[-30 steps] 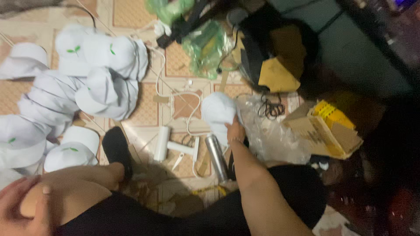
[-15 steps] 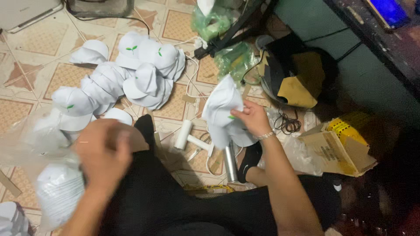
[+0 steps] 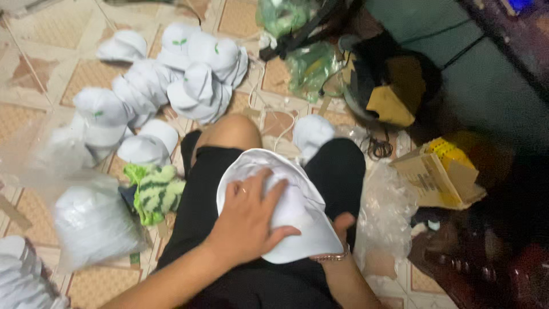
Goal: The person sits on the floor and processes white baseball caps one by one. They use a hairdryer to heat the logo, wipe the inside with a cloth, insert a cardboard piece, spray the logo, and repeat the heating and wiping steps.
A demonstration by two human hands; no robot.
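A white cap [image 3: 297,217] lies on my lap, over my black shorts. My left hand [image 3: 251,214] presses flat on top of it, fingers spread across the crown. My right hand [image 3: 342,226] is under the cap's right edge, with only the thumb and wrist showing, a thin bracelet at the wrist. Another white cap [image 3: 311,134] sits on the floor just past my right knee.
Several white caps [image 3: 171,86] are heaped on the tiled floor at the upper left. A clear bag with caps [image 3: 94,220] lies left, next to a green striped cloth [image 3: 155,191]. Crumpled clear plastic [image 3: 386,212] and a yellow cardboard box [image 3: 440,171] are on the right.
The cap came from my raised right hand down onto my lap. My left hand moved from the plastic bag at the left onto the cap.
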